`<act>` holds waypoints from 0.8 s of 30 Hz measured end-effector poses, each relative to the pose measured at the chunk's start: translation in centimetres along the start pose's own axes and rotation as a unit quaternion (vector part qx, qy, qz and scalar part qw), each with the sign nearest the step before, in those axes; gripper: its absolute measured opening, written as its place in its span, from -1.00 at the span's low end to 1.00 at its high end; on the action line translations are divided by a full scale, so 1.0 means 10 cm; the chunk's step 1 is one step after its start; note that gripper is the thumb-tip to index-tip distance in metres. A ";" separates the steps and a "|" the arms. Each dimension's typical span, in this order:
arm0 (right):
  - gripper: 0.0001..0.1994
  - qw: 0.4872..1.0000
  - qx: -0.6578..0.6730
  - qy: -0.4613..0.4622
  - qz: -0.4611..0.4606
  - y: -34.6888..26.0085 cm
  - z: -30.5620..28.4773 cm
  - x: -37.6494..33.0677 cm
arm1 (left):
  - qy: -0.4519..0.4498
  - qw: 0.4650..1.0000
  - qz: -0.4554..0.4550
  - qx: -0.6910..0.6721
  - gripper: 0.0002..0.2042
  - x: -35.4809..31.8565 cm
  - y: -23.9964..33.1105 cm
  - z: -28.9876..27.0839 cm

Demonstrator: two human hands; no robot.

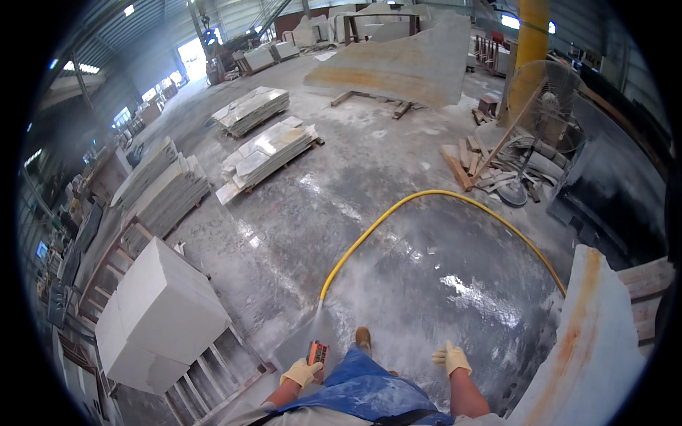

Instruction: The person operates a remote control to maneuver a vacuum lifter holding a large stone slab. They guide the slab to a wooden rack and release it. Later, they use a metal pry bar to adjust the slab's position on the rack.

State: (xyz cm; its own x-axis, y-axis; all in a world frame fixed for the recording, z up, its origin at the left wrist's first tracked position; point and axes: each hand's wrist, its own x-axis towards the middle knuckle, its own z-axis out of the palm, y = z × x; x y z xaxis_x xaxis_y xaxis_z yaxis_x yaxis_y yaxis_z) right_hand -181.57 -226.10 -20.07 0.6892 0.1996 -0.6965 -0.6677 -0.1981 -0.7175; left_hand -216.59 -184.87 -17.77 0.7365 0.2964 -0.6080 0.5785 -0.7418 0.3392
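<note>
My left hand (pixel 301 372), in a cream work glove, is closed around an orange handheld remote control (pixel 317 353) with dark buttons. The gloved right hand (pixel 450 358) hangs out to the right side, fingers apart, holding nothing. Between my arms a wet blue apron (pixel 376 387) covers my front, and one brown boot (pixel 364 338) shows beyond it. A yellow hose (pixel 430 192) curves over the wet floor ahead; water sprays from its end, just beyond the remote.
White stone blocks (pixel 162 312) rest on a slatted rack at left. A pale slab with a rusty streak (pixel 579 341) stands close on my right. Slab stacks (pixel 266 153) lie ahead. A large slab (pixel 398 64), a caged fan (pixel 547 103) and wood scraps (pixel 462 167) are farther off.
</note>
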 end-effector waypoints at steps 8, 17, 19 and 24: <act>-0.35 0.998 0.020 0.032 0.051 -0.53 0.01 0.91 | -0.102 0.989 -0.085 -0.066 -0.64 1.20 0.21 -0.86; -0.29 0.980 0.100 0.122 0.119 -1.02 0.07 1.64 | 0.003 0.997 0.062 -0.046 -0.62 3.46 0.48 -2.40; -0.29 0.978 0.135 0.121 0.102 -1.17 0.15 1.87 | 0.014 0.989 0.128 0.067 -0.63 3.86 0.74 -2.88; -0.32 0.978 0.138 0.138 0.078 -2.00 0.36 2.54 | 0.085 0.952 0.292 0.036 -0.66 4.51 1.61 -3.82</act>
State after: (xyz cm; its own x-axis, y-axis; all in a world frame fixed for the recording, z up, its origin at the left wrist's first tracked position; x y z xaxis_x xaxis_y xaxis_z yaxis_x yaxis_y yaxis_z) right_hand -151.73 -213.63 -23.44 0.5969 -0.0870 -0.7976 -0.7951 0.0691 -0.6026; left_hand -160.71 -160.47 -12.28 0.9747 -0.0917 -0.2038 0.0309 -0.8476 0.5297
